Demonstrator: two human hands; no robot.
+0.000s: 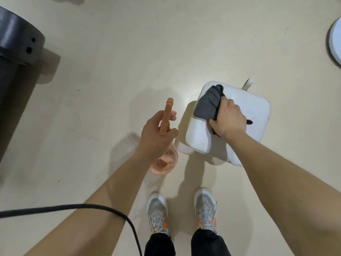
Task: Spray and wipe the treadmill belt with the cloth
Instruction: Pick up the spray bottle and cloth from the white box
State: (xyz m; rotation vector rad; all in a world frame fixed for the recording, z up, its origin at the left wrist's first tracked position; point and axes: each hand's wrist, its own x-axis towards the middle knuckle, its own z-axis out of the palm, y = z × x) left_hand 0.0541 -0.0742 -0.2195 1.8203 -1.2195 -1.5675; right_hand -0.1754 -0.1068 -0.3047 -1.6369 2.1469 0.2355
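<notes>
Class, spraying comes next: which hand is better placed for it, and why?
Left, probably. The left hand grips the spray bottle, on the side of the treadmill; the right hand grips the cloth on a white seat.

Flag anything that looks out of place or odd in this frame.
Nothing is visibly spilled or broken. One oddity: the right hand grips the grey cloth on a white cushioned stool, not on the treadmill, which sits apart at the left edge. The left hand holds the orange spray bottle.
</notes>
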